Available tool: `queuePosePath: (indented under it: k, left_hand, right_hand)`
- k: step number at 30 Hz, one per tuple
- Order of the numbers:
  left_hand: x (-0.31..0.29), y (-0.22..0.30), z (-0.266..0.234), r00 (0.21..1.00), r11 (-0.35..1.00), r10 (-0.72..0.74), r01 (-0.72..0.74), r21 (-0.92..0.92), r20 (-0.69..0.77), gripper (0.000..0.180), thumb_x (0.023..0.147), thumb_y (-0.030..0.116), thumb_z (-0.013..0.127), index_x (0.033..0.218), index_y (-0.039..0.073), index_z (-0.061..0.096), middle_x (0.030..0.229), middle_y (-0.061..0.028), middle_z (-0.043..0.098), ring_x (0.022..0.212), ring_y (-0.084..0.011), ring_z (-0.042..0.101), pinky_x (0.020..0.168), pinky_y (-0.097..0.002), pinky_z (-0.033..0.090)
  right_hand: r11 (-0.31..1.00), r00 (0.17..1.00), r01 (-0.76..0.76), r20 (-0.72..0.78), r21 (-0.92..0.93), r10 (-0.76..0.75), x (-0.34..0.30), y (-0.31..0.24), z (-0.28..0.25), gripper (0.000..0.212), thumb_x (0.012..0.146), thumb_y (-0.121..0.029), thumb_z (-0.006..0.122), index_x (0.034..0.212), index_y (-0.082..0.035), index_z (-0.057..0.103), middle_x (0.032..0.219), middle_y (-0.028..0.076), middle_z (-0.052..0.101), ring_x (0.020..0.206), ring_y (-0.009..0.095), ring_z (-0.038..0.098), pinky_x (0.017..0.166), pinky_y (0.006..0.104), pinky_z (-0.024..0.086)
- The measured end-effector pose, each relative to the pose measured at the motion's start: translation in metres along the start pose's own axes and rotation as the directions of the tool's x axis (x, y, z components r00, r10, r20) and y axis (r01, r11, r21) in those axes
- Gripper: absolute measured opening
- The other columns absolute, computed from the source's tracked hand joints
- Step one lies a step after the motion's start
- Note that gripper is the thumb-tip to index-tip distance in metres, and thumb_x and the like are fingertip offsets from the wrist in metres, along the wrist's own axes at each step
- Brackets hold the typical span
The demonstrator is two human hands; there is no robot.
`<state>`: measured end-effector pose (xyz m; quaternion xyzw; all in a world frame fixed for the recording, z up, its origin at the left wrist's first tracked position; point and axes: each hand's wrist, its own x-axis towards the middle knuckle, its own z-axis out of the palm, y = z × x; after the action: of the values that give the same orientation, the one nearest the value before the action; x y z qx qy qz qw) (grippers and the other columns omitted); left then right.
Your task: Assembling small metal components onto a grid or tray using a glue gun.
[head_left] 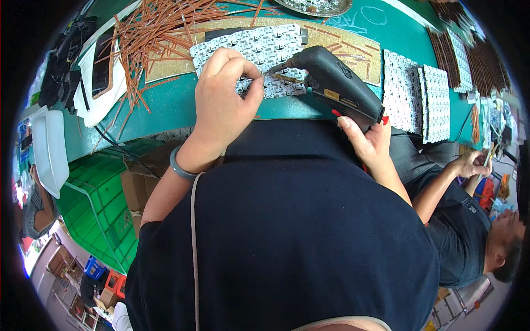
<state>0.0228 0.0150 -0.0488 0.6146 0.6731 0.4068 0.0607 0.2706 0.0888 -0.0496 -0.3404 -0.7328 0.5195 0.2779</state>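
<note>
My right hand [369,142] is wrapped round the grip of a black soldering gun [341,85]. The gun's thin tip points left, over a white panel of small printed circuit boards [276,47]. My left hand [225,102] hovers over the panel's near left part, thumb and forefinger pinched together close to the tip. What sits in that pinch is too small to make out. The panel lies on a speckled tan board [348,44], with a dark bar showing behind it.
Loose thin reddish-brown strips [160,33] are heaped at the far left, near a phone [103,60]. More white panels [402,88] stand stacked at the right. A metal dish [317,6] is at the back. Left are a white tray [51,149] and green crate [96,207]; a co-worker [461,220] sits right.
</note>
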Motion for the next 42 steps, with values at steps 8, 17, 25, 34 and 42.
queuePosePath:
  k: [8, 17, 25, 34, 42]
  left_hand:
    - [0.000, -0.001, -0.001, 1.000, 1.000, 0.009, -0.009, -0.013, 0.001, 0.010, 0.069, 0.003, 0.067, 0.076, 0.004, 0.060, 0.085, -0.0063, 0.053, 0.072, -0.0170, 0.052, 0.062, -0.0267, 0.042]
    - [-0.002, -0.003, -0.001, 1.000, 0.999, 0.011, -0.011, -0.047, -0.002, 0.009, 0.071, 0.003, 0.067, 0.077, 0.004, 0.060, 0.088, -0.0066, 0.054, 0.073, -0.0158, 0.053, 0.063, -0.0253, 0.043]
    - [0.003, -0.006, -0.029, 0.994, 0.985, 0.022, -0.039, -0.167, -0.104, 0.009, 0.072, 0.003, 0.066, 0.078, 0.005, 0.060, 0.088, -0.0061, 0.055, 0.070, -0.0158, 0.054, 0.060, -0.0261, 0.044]
    - [-0.001, -0.041, -0.109, 0.998, 0.920, -0.042, 0.018, 0.391, 0.054, 0.023, 0.069, 0.015, 0.076, 0.083, 0.001, 0.062, 0.085, -0.0094, 0.060, 0.075, -0.0242, 0.057, 0.069, -0.0335, 0.045]
    - [-0.005, -0.026, -0.063, 0.971, 0.971, -0.239, 0.239, 0.017, -0.015, 0.016, 0.075, 0.012, 0.072, 0.079, -0.001, 0.064, 0.078, -0.0059, 0.063, 0.067, -0.0116, 0.056, 0.063, -0.0229, 0.044]
  right_hand:
    - [0.999, 0.999, -0.027, -0.024, 0.036, 0.028, -0.002, -0.001, -0.002, 0.036, 0.079, -0.010, 0.068, 0.109, 0.003, 0.053, 0.094, 0.009, 0.062, 0.086, 0.015, 0.058, 0.079, 0.0275, 0.045]
    - [0.841, 0.994, -0.060, -0.044, 0.538, 0.100, -0.004, 0.007, -0.016, 0.031, 0.085, -0.011, 0.059, 0.111, 0.004, 0.054, 0.098, 0.019, 0.064, 0.069, 0.014, 0.057, 0.062, 0.0266, 0.048]
    - [0.774, 0.970, -0.073, -0.136, 0.629, 0.201, 0.007, -0.006, -0.005, 0.030, 0.089, -0.012, 0.053, 0.114, 0.004, 0.052, 0.100, 0.018, 0.063, 0.065, 0.013, 0.055, 0.059, 0.0250, 0.047]
    - [0.618, 0.907, -0.099, -0.185, 0.780, 0.379, 0.039, -0.022, 0.000, 0.041, 0.093, -0.024, 0.042, 0.115, 0.008, 0.053, 0.084, 0.011, 0.064, 0.062, 0.012, 0.054, 0.060, 0.0226, 0.045]
    - [0.808, 0.978, -0.106, -0.085, 0.580, 0.189, 0.034, -0.017, -0.011, 0.037, 0.093, -0.023, 0.043, 0.113, 0.006, 0.054, 0.084, 0.011, 0.063, 0.065, 0.011, 0.054, 0.060, 0.0229, 0.045]
